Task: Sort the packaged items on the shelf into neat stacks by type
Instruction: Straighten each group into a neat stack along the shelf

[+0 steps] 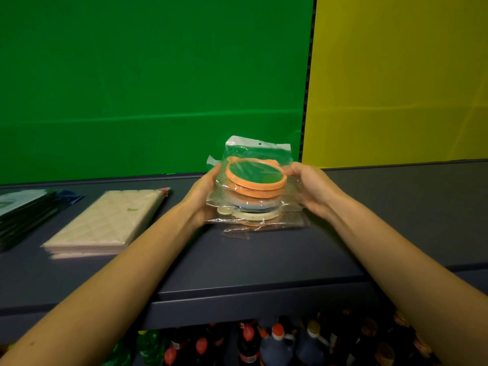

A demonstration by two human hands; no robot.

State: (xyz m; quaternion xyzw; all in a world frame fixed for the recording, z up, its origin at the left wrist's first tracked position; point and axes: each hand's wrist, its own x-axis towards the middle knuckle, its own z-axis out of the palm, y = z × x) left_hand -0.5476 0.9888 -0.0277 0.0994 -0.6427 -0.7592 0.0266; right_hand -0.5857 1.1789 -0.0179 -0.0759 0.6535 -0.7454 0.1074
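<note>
Hands [260,192] grip ring packets [254,191]; lower packets' contents perhaps rings, unclear.

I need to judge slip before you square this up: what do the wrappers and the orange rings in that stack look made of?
Wrappers: thin clear plastic film, glossy, judging by the creases, glare and see-through look. Orange rings: matte and smooth-edged, probably silicone or soft plastic; the look leaves it open. Both hands, left hand and right hand, hold the stack's sides.

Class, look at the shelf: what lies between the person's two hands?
In the head view, the stack of bagged rings sits between the left hand and right hand, each holding one side, an orange ring on top.
</note>
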